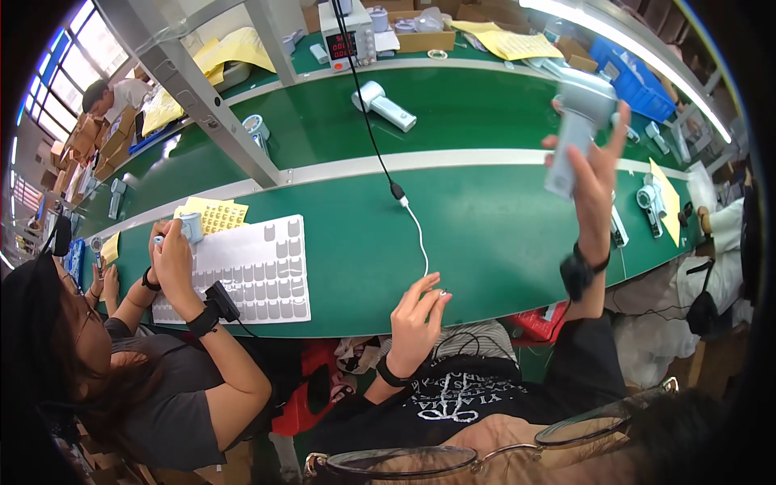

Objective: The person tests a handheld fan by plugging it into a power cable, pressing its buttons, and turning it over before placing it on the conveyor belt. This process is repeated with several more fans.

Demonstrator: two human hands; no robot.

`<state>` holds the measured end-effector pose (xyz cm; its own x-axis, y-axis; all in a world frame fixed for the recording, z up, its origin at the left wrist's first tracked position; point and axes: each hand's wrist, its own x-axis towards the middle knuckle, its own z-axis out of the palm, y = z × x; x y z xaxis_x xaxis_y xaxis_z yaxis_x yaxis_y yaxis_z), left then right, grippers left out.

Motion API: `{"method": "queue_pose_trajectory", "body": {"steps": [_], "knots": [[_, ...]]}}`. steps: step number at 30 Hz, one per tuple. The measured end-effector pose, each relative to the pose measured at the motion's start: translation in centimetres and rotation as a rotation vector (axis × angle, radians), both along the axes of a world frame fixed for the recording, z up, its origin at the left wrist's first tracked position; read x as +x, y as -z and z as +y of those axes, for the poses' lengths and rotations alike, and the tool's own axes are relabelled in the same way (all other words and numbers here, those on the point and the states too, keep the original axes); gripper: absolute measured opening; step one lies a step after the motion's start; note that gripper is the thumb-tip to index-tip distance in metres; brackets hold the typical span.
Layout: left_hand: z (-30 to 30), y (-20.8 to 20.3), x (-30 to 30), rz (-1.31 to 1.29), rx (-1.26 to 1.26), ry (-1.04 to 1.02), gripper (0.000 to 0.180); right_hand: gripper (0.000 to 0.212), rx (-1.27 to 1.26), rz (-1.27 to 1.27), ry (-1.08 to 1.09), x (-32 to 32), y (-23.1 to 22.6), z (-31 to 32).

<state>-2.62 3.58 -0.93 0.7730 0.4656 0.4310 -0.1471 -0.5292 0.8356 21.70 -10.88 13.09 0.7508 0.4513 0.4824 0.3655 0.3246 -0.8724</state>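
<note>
My right hand (pixel 596 176) is raised over the right part of the green bench and grips a pale grey-blue handheld fan (pixel 572 137). The fan is tilted, its round head up and its handle down, and slightly smeared by motion. Near the bench's front edge, my left hand (pixel 414 322) pinches the end of a thin white cable (pixel 420 234) between thumb and fingertips. Its small plug barely shows at the fingertips. Upward, the white cable joins a black connector (pixel 397 191) on a black cord that hangs from above. Fan and cable are apart.
Another fan (pixel 385 107) lies on the far green belt, and a power supply (pixel 349 40) stands behind it. At left, a co-worker's hands (pixel 171 255) hold a small pale part above a sticker sheet (pixel 283 267). A metal post (pixel 214 105) rises nearby. More fans (pixel 649 206) lie at right.
</note>
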Motion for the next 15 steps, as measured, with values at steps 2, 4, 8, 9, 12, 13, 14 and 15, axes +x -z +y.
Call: {"method": "queue_pose_trajectory", "body": {"steps": [2, 4, 8, 9, 12, 13, 14, 15], "knots": [[0.2, -0.4, 0.8, -0.016, 0.01, -0.01, 0.008, 0.092, -0.401, -0.771, 0.39, 7.5, 2.7, 2.3], [0.0, -0.5, 1.3, -0.004, 0.001, 0.015, 0.008, 0.094, -0.325, -0.508, 0.284, 12.2, 5.5, 4.8], [0.1, -0.5, 1.4, -0.002, 0.014, 0.022, 0.008, 0.092, -0.648, -0.384, 0.326, 19.8, 11.5, 9.7], [0.3, -0.5, 1.4, 0.004, 0.021, 0.025, 0.008, 0.088, -0.781, -0.368, 0.38, 21.1, 12.9, 10.7], [0.9, -0.5, 1.1, 0.017, 0.028, -0.019, 0.008, 0.079, -1.128, -0.624, 0.61, 20.3, 15.2, 14.8], [1.0, -0.4, 1.2, 0.023, 0.027, -0.027, 0.008, 0.075, -1.307, -0.748, 0.74, 20.2, 15.8, 16.0], [1.2, -0.3, 1.4, 0.02, 0.031, -0.028, 0.008, 0.075, -1.301, -0.749, 0.742, 20.2, 16.5, 17.1], [1.2, -0.5, 1.2, 0.025, 0.03, -0.049, 0.008, 0.069, -1.099, -0.925, 0.723, 19.8, 17.2, 18.8]]}}
